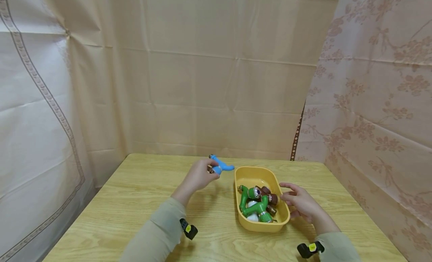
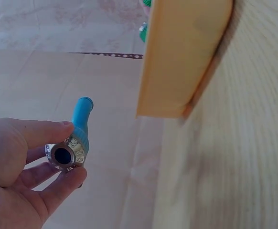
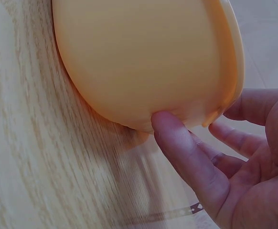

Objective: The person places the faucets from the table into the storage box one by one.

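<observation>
In the head view my left hand (image 1: 202,174) holds a blue Y-shaped pipe fitting (image 1: 222,166) above the table, left of the yellow tub. In the left wrist view, thumb and fingers pinch the blue fitting (image 2: 83,114) around its metal collar, whose round opening faces the camera. My right hand (image 1: 302,202) is at the right side of the yellow tub (image 1: 244,226). Seen from the right wrist, its thumb (image 3: 177,143) touches the tub's outer wall (image 3: 144,62), and the other fingers are loosely bent near the rim.
Inside the tub lie green fittings (image 1: 260,207) with ribbed collars, brown ones (image 1: 272,199) and white pieces (image 1: 252,217). The tub stands on a wood-grain table (image 1: 152,187). Cloth curtains (image 1: 216,85) hang behind the table and on both sides.
</observation>
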A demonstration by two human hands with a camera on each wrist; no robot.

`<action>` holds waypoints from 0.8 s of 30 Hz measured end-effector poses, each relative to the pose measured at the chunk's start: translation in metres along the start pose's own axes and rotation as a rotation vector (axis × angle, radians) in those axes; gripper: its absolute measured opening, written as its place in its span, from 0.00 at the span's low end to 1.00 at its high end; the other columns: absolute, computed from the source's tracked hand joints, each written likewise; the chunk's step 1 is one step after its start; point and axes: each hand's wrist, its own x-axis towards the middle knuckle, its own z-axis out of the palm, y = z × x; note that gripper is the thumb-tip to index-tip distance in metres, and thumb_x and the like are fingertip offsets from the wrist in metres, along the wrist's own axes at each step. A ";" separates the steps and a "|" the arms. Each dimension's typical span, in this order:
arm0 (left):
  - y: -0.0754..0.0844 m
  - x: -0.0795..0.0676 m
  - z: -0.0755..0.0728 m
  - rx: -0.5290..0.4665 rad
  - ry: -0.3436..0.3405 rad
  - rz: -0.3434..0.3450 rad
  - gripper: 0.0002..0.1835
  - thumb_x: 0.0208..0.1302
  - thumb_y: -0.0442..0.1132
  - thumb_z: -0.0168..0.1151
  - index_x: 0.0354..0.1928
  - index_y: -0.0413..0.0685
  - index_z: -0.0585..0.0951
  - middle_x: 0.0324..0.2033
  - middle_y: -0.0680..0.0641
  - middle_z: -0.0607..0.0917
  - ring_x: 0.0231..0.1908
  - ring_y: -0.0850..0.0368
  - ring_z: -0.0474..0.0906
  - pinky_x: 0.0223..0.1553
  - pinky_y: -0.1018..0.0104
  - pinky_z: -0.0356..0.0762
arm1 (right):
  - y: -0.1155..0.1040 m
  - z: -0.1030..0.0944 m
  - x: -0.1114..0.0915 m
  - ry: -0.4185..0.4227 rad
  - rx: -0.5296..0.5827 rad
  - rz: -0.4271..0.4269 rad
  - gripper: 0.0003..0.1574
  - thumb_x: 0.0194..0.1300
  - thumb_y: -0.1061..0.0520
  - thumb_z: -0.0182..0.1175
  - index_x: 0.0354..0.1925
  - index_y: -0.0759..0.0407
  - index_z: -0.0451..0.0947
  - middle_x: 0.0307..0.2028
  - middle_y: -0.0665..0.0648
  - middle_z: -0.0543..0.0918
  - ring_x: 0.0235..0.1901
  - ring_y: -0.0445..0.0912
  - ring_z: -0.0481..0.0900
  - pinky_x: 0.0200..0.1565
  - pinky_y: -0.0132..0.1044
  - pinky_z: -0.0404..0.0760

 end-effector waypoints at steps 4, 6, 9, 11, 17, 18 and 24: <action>0.005 -0.001 -0.004 -0.001 0.013 0.025 0.20 0.65 0.36 0.71 0.58 0.43 0.83 0.50 0.47 0.84 0.45 0.53 0.80 0.39 0.60 0.83 | 0.000 0.000 0.000 0.004 -0.006 -0.001 0.35 0.76 0.60 0.54 0.76 0.59 0.57 0.59 0.70 0.73 0.42 0.54 0.80 0.30 0.50 0.86; 0.006 -0.001 -0.005 0.005 0.019 0.035 0.20 0.65 0.37 0.71 0.59 0.44 0.83 0.50 0.47 0.83 0.45 0.53 0.80 0.40 0.60 0.83 | 0.000 0.000 -0.001 0.006 -0.009 -0.001 0.35 0.76 0.60 0.54 0.76 0.59 0.57 0.59 0.70 0.72 0.42 0.54 0.81 0.31 0.51 0.86; 0.008 -0.002 -0.006 0.007 0.024 0.041 0.20 0.65 0.37 0.71 0.59 0.44 0.83 0.51 0.47 0.83 0.46 0.53 0.80 0.40 0.59 0.83 | 0.000 0.001 -0.001 0.007 -0.010 -0.001 0.35 0.76 0.60 0.54 0.76 0.59 0.57 0.60 0.70 0.73 0.42 0.54 0.82 0.31 0.51 0.86; 0.008 -0.002 -0.006 0.006 0.025 0.042 0.20 0.65 0.37 0.71 0.59 0.44 0.83 0.51 0.47 0.83 0.46 0.53 0.80 0.40 0.59 0.83 | 0.000 0.001 -0.001 0.009 -0.009 0.000 0.35 0.76 0.60 0.54 0.76 0.59 0.57 0.60 0.70 0.73 0.42 0.54 0.82 0.31 0.51 0.86; 0.010 -0.002 -0.007 0.014 0.026 0.046 0.20 0.65 0.37 0.71 0.58 0.44 0.83 0.51 0.46 0.83 0.45 0.53 0.80 0.41 0.59 0.82 | 0.001 0.001 0.000 0.008 -0.008 -0.004 0.35 0.76 0.60 0.54 0.76 0.59 0.57 0.60 0.70 0.73 0.42 0.54 0.82 0.30 0.51 0.86; 0.010 -0.002 -0.007 0.017 0.026 0.047 0.20 0.65 0.37 0.71 0.59 0.44 0.83 0.51 0.46 0.83 0.45 0.53 0.80 0.41 0.59 0.82 | 0.000 0.001 0.000 0.007 -0.008 -0.004 0.35 0.76 0.60 0.54 0.76 0.59 0.57 0.60 0.70 0.72 0.42 0.54 0.82 0.30 0.51 0.86; 0.014 -0.001 -0.006 0.026 0.023 0.049 0.20 0.64 0.37 0.72 0.58 0.44 0.83 0.51 0.46 0.83 0.46 0.52 0.80 0.40 0.60 0.83 | 0.000 0.000 0.000 0.005 -0.006 -0.005 0.36 0.76 0.60 0.54 0.76 0.59 0.57 0.60 0.71 0.72 0.42 0.54 0.83 0.31 0.52 0.86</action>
